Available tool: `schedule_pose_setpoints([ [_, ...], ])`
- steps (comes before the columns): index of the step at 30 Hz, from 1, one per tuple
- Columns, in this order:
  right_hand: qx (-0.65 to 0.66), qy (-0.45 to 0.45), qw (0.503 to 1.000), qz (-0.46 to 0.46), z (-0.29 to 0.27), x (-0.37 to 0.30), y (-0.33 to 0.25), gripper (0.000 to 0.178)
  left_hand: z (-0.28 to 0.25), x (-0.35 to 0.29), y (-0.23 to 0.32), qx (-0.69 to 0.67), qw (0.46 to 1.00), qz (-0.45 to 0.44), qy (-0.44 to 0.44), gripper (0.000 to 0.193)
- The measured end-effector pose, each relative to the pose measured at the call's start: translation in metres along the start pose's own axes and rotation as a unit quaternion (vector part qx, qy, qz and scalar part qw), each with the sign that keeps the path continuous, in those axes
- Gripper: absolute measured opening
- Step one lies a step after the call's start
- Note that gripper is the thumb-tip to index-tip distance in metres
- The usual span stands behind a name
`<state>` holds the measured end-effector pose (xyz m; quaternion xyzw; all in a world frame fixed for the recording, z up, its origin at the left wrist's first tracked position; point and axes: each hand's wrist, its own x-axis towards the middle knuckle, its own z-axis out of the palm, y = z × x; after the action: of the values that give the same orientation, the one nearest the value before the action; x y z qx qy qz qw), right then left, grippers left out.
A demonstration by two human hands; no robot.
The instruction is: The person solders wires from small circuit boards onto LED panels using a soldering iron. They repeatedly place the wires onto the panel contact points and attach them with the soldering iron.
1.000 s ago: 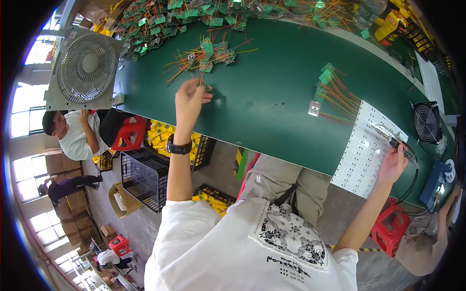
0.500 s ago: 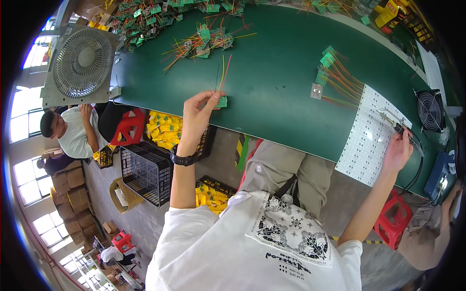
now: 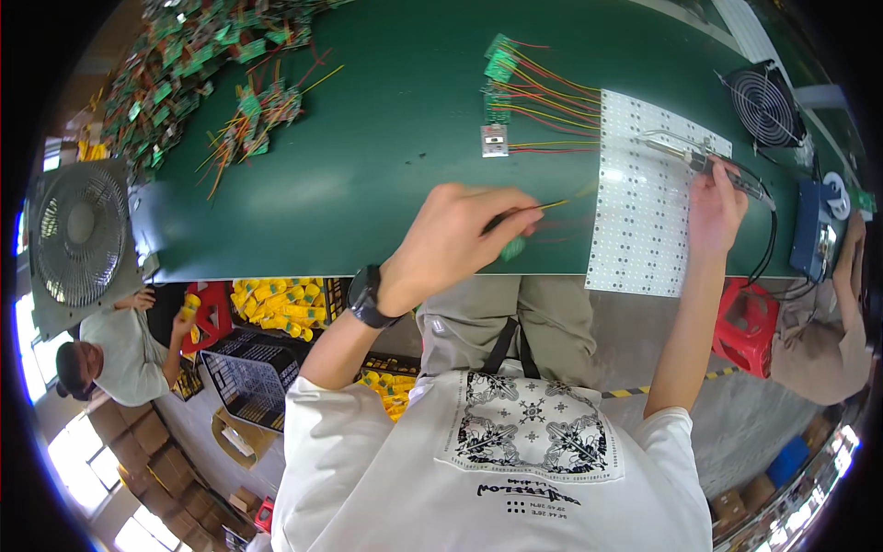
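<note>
My left hand [image 3: 460, 239] pinches a small green circuit board with yellow and red wires [image 3: 529, 225] just above the near edge of the green table [image 3: 368, 138], next to the white perforated panel [image 3: 644, 198]. My right hand [image 3: 716, 207] rests on that panel and grips a soldering iron [image 3: 704, 164] whose tip points left across the panel. A row of green boards with coloured wires [image 3: 515, 87] lies beyond, wires reaching to the panel's far left edge.
A heap of wired green boards [image 3: 212, 83] covers the table's far left. A grey fan [image 3: 78, 239] stands at its left end, a small black fan [image 3: 762, 103] and a blue box [image 3: 817, 230] at the right. Another person [image 3: 110, 354] sits lower left beside crates of yellow parts [image 3: 280, 299].
My left hand reached to the pile at the far left, took a wired green board and carried it right to the white panel. My right hand stayed on the panel with the iron.
</note>
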<state>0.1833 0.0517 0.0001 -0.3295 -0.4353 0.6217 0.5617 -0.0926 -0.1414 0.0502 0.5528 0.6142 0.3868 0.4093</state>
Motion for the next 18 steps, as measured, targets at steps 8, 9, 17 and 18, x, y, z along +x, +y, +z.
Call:
schedule_pose_setpoints([
  [8,-0.051,-0.041,0.998,0.021,-0.013,-0.003,0.0,0.019,0.018,0.071,-0.003,0.223,0.954,0.199,-0.021,0.008],
  [9,-0.055,-0.032,0.998,0.02,-0.012,-0.004,-0.001,0.019,0.018,0.074,-0.002,0.218,0.954,0.203,-0.029,0.008],
  [17,-0.111,-0.039,0.993,0.029,-0.006,-0.006,-0.001,0.022,0.04,0.087,-0.034,0.292,0.905,0.306,0.054,0.011],
  [18,-0.11,-0.046,0.993,0.023,-0.005,-0.007,-0.001,0.022,0.041,0.086,-0.036,0.285,0.907,0.306,0.052,0.011],
])
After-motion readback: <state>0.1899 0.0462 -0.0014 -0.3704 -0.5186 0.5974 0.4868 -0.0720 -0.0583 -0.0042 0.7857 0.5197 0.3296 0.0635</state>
